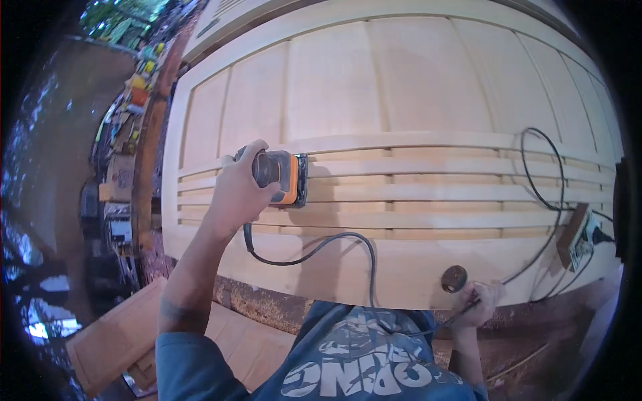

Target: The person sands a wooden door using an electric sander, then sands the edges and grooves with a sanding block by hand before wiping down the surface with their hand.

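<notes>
My left hand (pixel 242 184) is wrapped round the grip of an orange and black power sander (pixel 287 177). The sander rests on the slatted band of a pale wooden door panel (pixel 334 264), toward its left end. From the sander, a black cord (pixel 307 254) loops over the panel's near edge toward my body. Down at that edge on the right, my right hand (pixel 483 299) is closed on the cord. Just left of those fingers is a dark round piece (pixel 454 279) on the wood, its kind unclear.
An electrical socket box (pixel 575 237) with a plug and cords sits on the panel's right end. More cord (pixel 562 167) loops over the slats. Cluttered tools and containers (pixel 127 134) lie along the left. Another wooden panel (pixel 120 331) is below left.
</notes>
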`<state>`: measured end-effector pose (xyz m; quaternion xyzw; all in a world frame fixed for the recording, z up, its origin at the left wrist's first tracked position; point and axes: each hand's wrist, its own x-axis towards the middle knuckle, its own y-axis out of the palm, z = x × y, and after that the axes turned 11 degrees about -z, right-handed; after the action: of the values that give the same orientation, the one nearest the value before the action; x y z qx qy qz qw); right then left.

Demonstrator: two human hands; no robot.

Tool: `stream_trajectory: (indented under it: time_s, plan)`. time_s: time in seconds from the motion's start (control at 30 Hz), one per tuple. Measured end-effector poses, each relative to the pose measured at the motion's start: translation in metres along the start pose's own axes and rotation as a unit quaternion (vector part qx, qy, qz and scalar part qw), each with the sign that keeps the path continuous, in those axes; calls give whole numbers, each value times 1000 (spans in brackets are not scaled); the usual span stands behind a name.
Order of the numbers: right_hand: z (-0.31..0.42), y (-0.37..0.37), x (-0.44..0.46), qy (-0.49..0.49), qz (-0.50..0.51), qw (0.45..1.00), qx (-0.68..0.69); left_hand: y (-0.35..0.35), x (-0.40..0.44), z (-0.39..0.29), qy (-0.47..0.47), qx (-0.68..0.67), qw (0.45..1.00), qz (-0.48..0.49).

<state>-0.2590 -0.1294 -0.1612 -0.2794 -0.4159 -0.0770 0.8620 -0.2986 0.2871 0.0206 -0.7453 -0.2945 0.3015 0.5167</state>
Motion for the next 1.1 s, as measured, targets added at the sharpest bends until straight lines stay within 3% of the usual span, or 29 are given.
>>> stream_trajectory:
  time_s: [0.1, 0.2, 0.4, 0.5, 0.8, 0.83, 1.0, 1.1]
  plan:
    - [5, -7, 5, 4, 37, 999, 15, 27, -7, -35, 111, 5, 993, -24]
    - [1, -18, 3, 34, 76, 996, 27, 46, -23, -95, 143, 5, 990, -17]
    - [-6, -25, 6, 32, 73, 990, 118, 83, -53, -199, 179, 40, 983, -9]
    - [-8, -24, 5, 41, 35, 990, 133, 104, -58, -231, 286, 78, 953, -60]
    - [-22, -61, 4, 60, 22, 991, 118, 141, -76, -342, 324, 55, 944, -16]
    - [-24, -62, 4, 54, 16, 991, 119, 139, -82, -349, 316, 94, 944, -24]
    - [-32, -81, 4, 32, 11, 997, 71, 135, -64, -303, 314, 36, 947, -47]
    - [-41, -103, 1, 47, 26, 998, 37, 110, -68, -261, 249, 24, 967, -51]
